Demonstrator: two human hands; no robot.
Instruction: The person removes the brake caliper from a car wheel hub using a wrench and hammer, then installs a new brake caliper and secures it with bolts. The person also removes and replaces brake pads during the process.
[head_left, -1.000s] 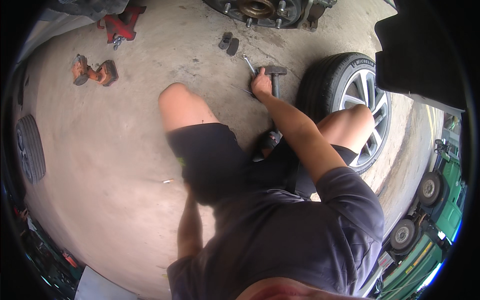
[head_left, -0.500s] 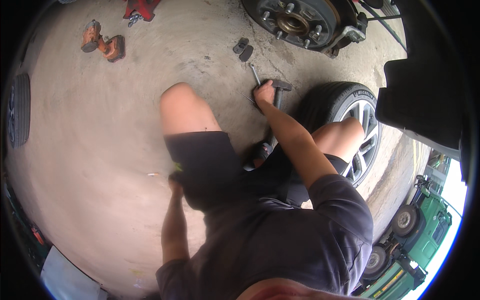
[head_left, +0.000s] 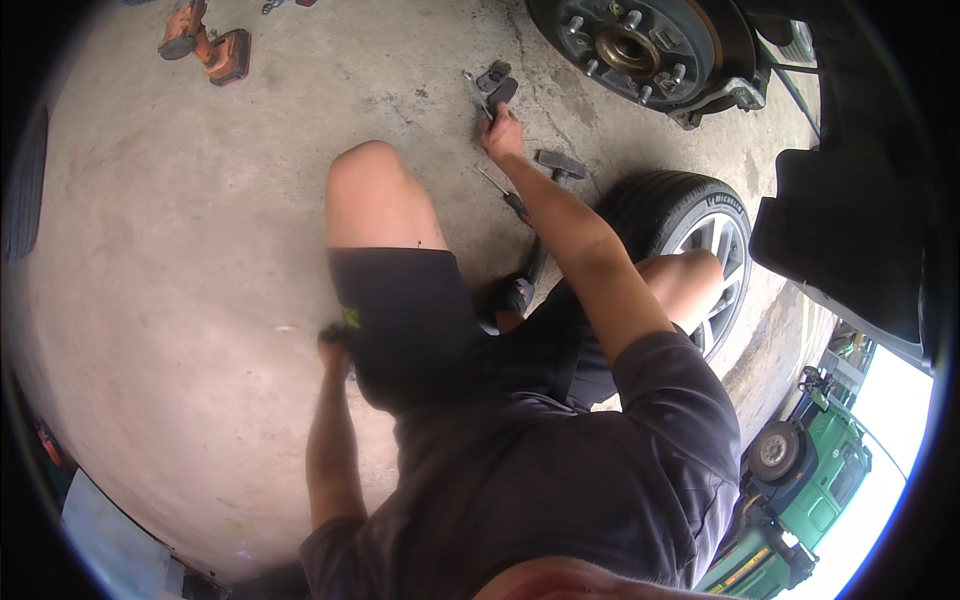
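My right hand (head_left: 502,133) is closed on a slim silver wrench (head_left: 476,90), just below two dark pads (head_left: 499,82) on the concrete floor (head_left: 180,280). A dark-headed hammer (head_left: 559,162) and a slim screwdriver-like tool (head_left: 492,183) lie under and beside my forearm. My left hand (head_left: 333,344) is beside my left thigh, fingers closed around something small and dark that I cannot make out. An exposed wheel hub with studs (head_left: 627,50) is at the top right.
An orange cordless power tool (head_left: 205,46) lies top left. An alloy wheel with tyre (head_left: 640,200) lies at my right. A black fender liner (head_left: 840,230) overhangs on the right, a green truck (head_left: 820,470) stands beyond, another tyre (head_left: 24,190) is far left, and a cigarette (head_left: 287,328) is near my left hand.
My right hand has moved from beside the hammer up toward the pads, taking the wrench along. My left hand has moved up along my thigh. The view has shifted.
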